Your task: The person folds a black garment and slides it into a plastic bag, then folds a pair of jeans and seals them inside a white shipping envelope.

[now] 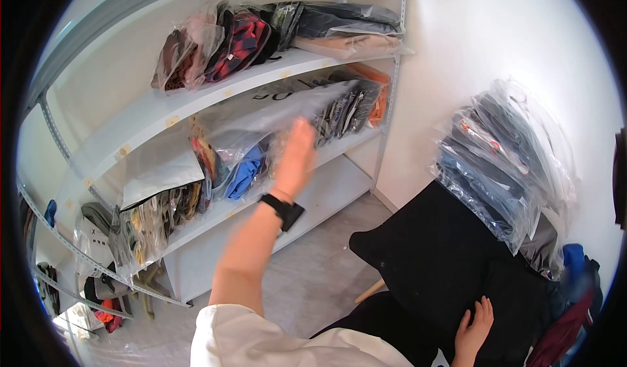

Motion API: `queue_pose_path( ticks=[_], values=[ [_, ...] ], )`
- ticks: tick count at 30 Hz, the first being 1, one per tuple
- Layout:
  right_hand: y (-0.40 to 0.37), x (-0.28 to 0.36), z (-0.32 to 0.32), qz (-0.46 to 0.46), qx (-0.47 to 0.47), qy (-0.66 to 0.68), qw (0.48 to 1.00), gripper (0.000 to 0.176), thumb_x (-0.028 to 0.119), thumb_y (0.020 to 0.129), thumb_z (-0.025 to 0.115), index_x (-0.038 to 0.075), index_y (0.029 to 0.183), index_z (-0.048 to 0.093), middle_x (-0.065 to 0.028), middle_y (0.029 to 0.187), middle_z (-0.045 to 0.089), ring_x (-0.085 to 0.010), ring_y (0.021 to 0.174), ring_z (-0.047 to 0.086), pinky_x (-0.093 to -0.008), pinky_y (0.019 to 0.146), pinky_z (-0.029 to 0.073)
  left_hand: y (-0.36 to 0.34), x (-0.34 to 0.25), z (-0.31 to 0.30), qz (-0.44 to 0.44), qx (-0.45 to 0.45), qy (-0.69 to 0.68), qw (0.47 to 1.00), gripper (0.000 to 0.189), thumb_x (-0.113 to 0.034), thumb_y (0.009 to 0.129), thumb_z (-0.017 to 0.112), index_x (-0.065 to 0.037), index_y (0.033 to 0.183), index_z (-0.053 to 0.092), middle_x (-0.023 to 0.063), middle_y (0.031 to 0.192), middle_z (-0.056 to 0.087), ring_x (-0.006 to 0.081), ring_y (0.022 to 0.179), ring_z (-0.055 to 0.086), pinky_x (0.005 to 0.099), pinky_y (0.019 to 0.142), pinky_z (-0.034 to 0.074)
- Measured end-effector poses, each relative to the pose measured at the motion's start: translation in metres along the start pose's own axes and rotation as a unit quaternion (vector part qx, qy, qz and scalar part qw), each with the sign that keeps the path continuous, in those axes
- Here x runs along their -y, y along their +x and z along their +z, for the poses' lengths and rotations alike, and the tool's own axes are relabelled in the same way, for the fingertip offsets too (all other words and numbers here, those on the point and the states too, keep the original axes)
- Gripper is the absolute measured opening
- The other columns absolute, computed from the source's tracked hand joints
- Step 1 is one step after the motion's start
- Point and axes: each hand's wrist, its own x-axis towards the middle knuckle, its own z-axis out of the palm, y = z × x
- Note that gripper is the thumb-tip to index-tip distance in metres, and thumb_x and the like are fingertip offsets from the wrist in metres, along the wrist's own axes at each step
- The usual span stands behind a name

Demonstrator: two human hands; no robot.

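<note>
Head-camera view: a person's left hand [295,158], raised at the end of an outstretched bare forearm, lies against the lower edge of a large clear plastic garment bag [261,122], which is in front of the middle board of a white metal shelving rack [150,115]. Bag and hand are motion-blurred; the fingers point upward, close together, and whether they clasp the plastic cannot be told. One black wrist-worn watch [285,210] sits on that wrist, and a white sleeve [261,341] covers the upper arm. The right hand [473,331] rests flat, fingers loosely spread and holding nothing, on a black fabric surface [431,256] at lower right. Three shelf boards carry bagged clothes. One tilted pile of clear-bagged folded garments [503,164] leans by the white wall, well apart from both hands.
</note>
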Motion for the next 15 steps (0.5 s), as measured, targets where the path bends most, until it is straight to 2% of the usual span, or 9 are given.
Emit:
queue_pose_path(
  ticks=[1,3,4,5,6,7,8,12,15],
  values=[
    [0.0,0.002,-0.003,0.0,0.0,0.0,1.0,0.028,0.008,0.09,0.055,-0.007,0.113,0.058,-0.0211,0.13,0.054,-0.0371,0.128,0.046,-0.0453,0.106,0.037,-0.013,-0.026,0.012,0.007,0.036,-0.043,0.998,0.063,-0.003,0.084,0.056,0.001,0.144,0.035,0.0221,0.151,0.032,0.0369,0.142,0.027,0.0434,0.117,0.024],
    [0.0,0.01,-0.011,-0.009,-0.049,0.191,0.98,0.035,0.021,0.097,0.051,-0.006,0.119,0.056,-0.02,0.132,0.054,-0.0327,0.127,0.048,-0.0425,0.101,0.043,-0.029,-0.116,-0.01,0.185,0.154,0.001,0.971,0.038,-0.013,0.083,0.065,-0.005,0.119,0.056,0.0188,0.131,0.052,0.0346,0.132,0.044,0.0468,0.11,0.036],
    [0.003,0.017,-0.012,-0.008,-0.048,0.19,0.981,0.035,0.021,0.097,0.051,-0.006,0.119,0.056,-0.02,0.132,0.054,-0.0327,0.127,0.048,-0.0425,0.101,0.043,-0.044,-0.158,-0.009,0.191,0.166,-0.133,0.958,0.034,-0.018,0.086,0.063,-0.008,0.118,0.059,0.0146,0.131,0.055,0.0289,0.129,0.048,0.0452,0.107,0.041],
    [0.006,0.027,-0.013,0.006,0.021,0.397,0.918,0.043,0.029,0.099,0.048,-0.006,0.123,0.054,-0.0191,0.133,0.053,-0.0301,0.126,0.049,-0.0412,0.098,0.045,-0.081,-0.188,0.005,0.23,0.101,-0.284,0.925,0.034,-0.016,0.089,0.058,-0.012,0.123,0.059,0.0093,0.133,0.054,0.0252,0.128,0.05,0.0449,0.106,0.043],
    [0.007,0.036,-0.013,0.022,0.088,0.583,0.807,0.051,0.037,0.101,0.045,-0.007,0.127,0.052,-0.0183,0.134,0.053,-0.0275,0.125,0.05,-0.0399,0.095,0.048,-0.094,-0.218,-0.003,0.292,0.167,-0.31,0.889,0.042,-0.015,0.089,0.057,-0.009,0.13,0.053,0.0098,0.141,0.049,0.0241,0.132,0.047,0.0448,0.11,0.038],
    [0.006,0.046,-0.009,0.047,0.123,0.664,0.736,0.063,0.045,0.101,0.04,-0.008,0.136,0.043,-0.0201,0.137,0.05,-0.026,0.119,0.054,-0.0369,0.088,0.051,-0.104,-0.247,-0.013,0.319,0.174,-0.332,0.871,0.041,-0.013,0.09,0.054,-0.008,0.131,0.052,0.0097,0.142,0.048,0.0247,0.133,0.046,0.044,0.109,0.038],
    [-0.001,0.04,0.013,0.067,0.123,0.732,0.666,0.057,0.038,0.101,0.045,-0.006,0.137,0.042,-0.0186,0.134,0.052,-0.0248,0.118,0.055,-0.0361,0.087,0.051,-0.112,-0.269,-0.018,0.346,0.18,-0.353,0.851,0.041,-0.012,0.091,0.051,-0.008,0.132,0.05,0.0097,0.143,0.047,0.0253,0.134,0.045,0.0432,0.109,0.039],
    [0.012,0.043,0.014,0.167,0.1,0.692,0.695,0.03,0.018,0.099,0.051,-0.003,0.12,0.053,-0.0093,0.105,0.062,-0.0135,0.089,0.06,-0.0266,0.071,0.05,-0.135,-0.292,-0.004,0.242,0.206,-0.468,0.825,0.034,-0.01,0.09,0.054,-0.008,0.124,0.059,0.0081,0.141,0.05,0.0249,0.13,0.048,0.0414,0.104,0.043],
    [0.009,0.027,0.017,0.195,0.072,0.656,0.726,0.017,0.01,0.097,0.055,-0.001,0.11,0.055,-0.0028,0.087,0.061,-0.0073,0.073,0.056,-0.0209,0.062,0.045,-0.15,-0.258,0.003,0.125,0.225,-0.53,0.808,0.017,-0.004,0.085,0.058,-0.004,0.101,0.065,0.0114,0.121,0.064,0.0291,0.114,0.058,0.0398,0.094,0.048]
  ],
)
